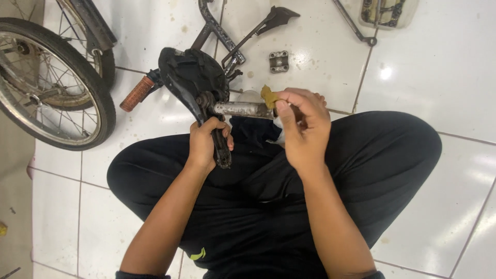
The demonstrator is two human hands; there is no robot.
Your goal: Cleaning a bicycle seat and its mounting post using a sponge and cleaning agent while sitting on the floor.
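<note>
A: What does the left hand (206,142) have hold of?

B: It is closed tight around the dark rail under a black bicycle saddle (191,77), which is turned upside down over the person's lap. The fingers wrap fully round the metal, with the thumb on the near side.

A: And the grey tube sticking out sideways?

B: That is the seat post (242,109), dull metal, fixed to the saddle clamp and pointing toward the person's right. The right hand (305,124) is at its free end, fingers curled in and pinching a small scrap of yellowish abrasive paper (267,96) against the post. Thumb and forefinger meet on the scrap; the hand is nearly closed.

A: Where does the person sit?

B: Cross-legged in black trousers (361,170) on a white tiled floor (439,77).

A: Anything else around?

B: A spoked bicycle wheel (49,82) with its tyre lies at the upper left. A handlebar with a reddish-brown grip (137,94) lies on the floor just beyond the saddle. Farther off, a small grey metal clamp block (279,61) rests on the tiles, near a dark kickstand-like bar (258,28). Part of a pale container (387,13) shows at the top edge; its contents cannot be told.
</note>
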